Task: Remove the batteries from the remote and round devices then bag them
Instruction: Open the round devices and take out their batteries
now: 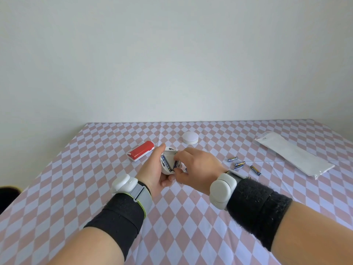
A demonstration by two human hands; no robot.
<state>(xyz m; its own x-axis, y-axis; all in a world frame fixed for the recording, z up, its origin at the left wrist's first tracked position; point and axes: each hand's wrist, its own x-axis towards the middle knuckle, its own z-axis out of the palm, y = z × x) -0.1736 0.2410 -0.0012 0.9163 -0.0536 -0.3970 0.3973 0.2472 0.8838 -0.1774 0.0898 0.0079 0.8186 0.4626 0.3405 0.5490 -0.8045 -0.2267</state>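
Observation:
My left hand (152, 170) cups a white round device (167, 163) above the table, its open back facing me with blue batteries inside. Thumb and fingers of my right hand (194, 166) pinch one blue battery (176, 164) at the device's right side. A red and white remote (141, 151) lies just left of my hands. Several loose blue batteries (239, 164) lie on the cloth to the right. A white plastic bag (294, 154) lies flat at the far right.
A white round cover or second round device (190, 137) sits behind my hands. The table has a pink and white diamond-pattern cloth (181, 217). A plain wall rises behind it. A dark object (8, 196) shows at the left edge.

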